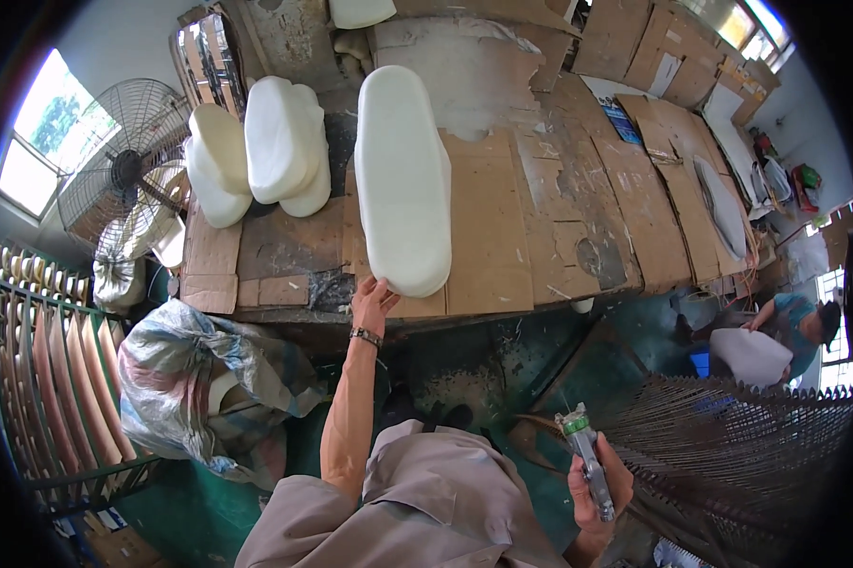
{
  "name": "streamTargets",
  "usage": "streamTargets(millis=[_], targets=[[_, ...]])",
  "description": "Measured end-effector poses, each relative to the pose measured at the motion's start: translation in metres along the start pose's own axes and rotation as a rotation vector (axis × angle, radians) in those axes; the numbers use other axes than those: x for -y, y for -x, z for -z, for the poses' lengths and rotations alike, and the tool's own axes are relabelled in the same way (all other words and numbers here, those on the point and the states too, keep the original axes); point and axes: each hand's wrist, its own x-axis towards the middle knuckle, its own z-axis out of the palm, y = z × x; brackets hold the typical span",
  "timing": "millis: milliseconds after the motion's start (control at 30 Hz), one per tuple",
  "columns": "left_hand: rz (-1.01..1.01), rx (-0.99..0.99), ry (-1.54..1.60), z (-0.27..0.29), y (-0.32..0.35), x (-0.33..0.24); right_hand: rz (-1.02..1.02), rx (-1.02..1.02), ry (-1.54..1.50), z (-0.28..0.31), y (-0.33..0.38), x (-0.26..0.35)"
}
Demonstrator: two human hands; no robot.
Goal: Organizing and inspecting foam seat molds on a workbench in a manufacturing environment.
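A long cream-white foam pad (403, 180) with rounded ends lies on the cardboard-covered table (491, 275), pointing away from me. It seems to be stacked on another pad, whose edge shows at its right. My left hand (373, 301) reaches to the pad's near left corner, fingers apart and fingertips touching its edge. Low on the right, away from the table, my right hand (601, 483) is closed around a grey handheld tool (589, 464) with a green band near its top. The exact kind of tool is unclear.
More foam pads (280, 142) lean in piles at the table's left. A caged fan (126, 170), a woven sack (209, 388) and a rack of curved panels (67, 379) stand left. Dark ridged panels (729, 454) fill the lower right. Another person (805, 327) holds a pale panel beyond them.
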Motion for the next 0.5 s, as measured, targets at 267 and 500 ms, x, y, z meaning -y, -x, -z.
streamTargets(millis=[267, 500], targets=[[0.025, 0.125, 0.257, 0.009, -0.008, 0.008, -0.005, 0.324, -0.022, -0.005, -0.032, 0.02], [0.07, 0.154, 0.405, 0.013, -0.007, 0.003, -0.063, 0.187, 0.001, -0.023, -0.051, 0.021]])
